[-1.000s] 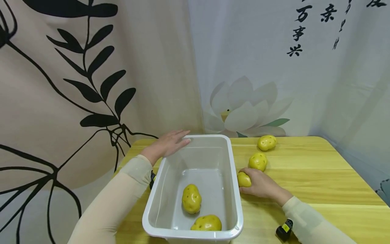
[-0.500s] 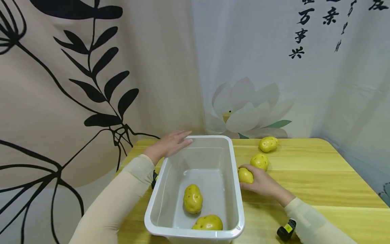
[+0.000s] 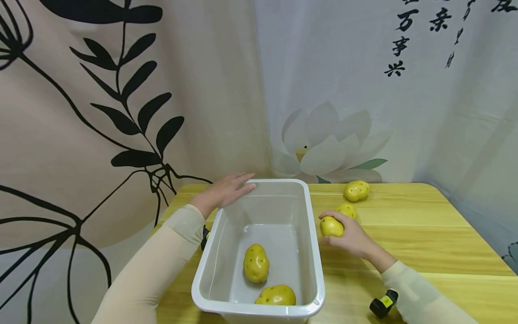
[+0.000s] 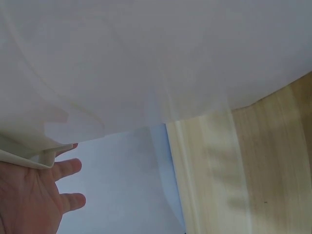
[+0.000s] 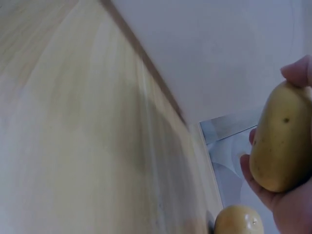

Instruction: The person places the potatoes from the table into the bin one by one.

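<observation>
My right hand grips a yellow potato, just right of the white plastic tub. Thumb and fingers wrap round this potato in the right wrist view. Over the tub's far left corner lies my left hand, its fingers straight across the rim; the left wrist view has the hand under the rim's lip. Inside the tub are two potatoes, one upright-looking potato mid-floor and another potato at the near end, partly hidden by the near rim.
Behind the right hand a potato sits on the wooden table, partly covered by the fingers. Farther back is one more potato near the table's far edge. A patterned curtain hangs behind the table.
My right hand has lifted the potato slightly and moved it a little right, away from the tub's wall. The left hand stays on the rim.
</observation>
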Motion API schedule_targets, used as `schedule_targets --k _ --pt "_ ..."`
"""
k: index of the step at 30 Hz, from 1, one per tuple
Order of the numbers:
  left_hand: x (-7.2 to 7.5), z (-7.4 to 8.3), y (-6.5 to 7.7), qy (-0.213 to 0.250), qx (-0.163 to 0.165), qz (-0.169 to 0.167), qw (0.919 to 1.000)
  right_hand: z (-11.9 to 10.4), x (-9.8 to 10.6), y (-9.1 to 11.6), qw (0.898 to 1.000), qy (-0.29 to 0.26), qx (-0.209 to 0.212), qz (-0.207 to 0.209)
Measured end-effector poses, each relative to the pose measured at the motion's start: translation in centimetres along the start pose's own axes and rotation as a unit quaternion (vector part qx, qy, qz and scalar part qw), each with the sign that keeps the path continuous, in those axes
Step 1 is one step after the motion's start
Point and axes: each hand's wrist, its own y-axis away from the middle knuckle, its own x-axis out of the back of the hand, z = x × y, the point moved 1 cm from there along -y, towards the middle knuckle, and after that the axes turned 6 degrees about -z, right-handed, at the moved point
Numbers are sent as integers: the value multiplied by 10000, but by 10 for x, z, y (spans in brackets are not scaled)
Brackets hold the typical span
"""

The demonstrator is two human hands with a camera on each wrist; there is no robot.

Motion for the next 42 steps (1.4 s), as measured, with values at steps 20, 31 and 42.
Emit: schedule_targets --k 20,31,42 --pt "1 -1 0 -50 -37 -24 10000 -27 15 3 9977 -317 246 548" --pt "2 0 1 16 -95 -37 9999 -48 28 7 9944 -734 517 561" --pt "0 -2 0 -85 -81 49 9999 -68 34 6 9908 -1089 788 171"
